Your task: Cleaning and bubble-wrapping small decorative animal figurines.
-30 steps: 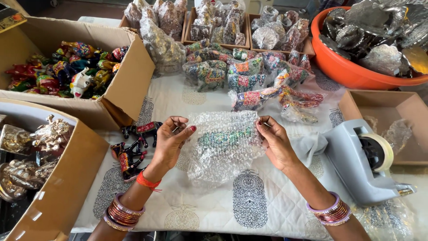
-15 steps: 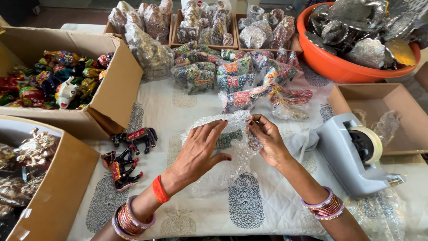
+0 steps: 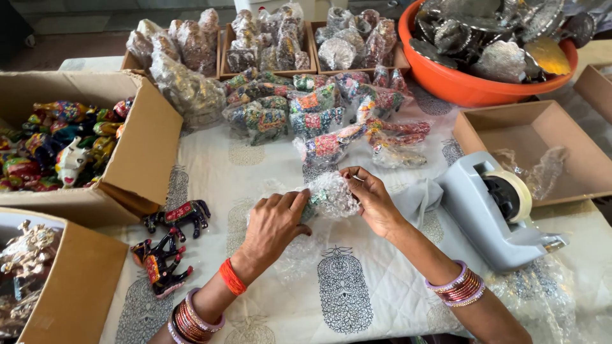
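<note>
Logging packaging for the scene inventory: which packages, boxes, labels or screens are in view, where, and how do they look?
Bubble-wrap bundle: centre, held by left hand and right hand; clear, lumpy.
Wrapped figurines: heap behind it; clear wrap, multicolour.
Open carton: left; brown, painted figurines inside.
Second carton: lower left; brown.
Shallow box: right; brown.
Labels or screens: none.
</note>
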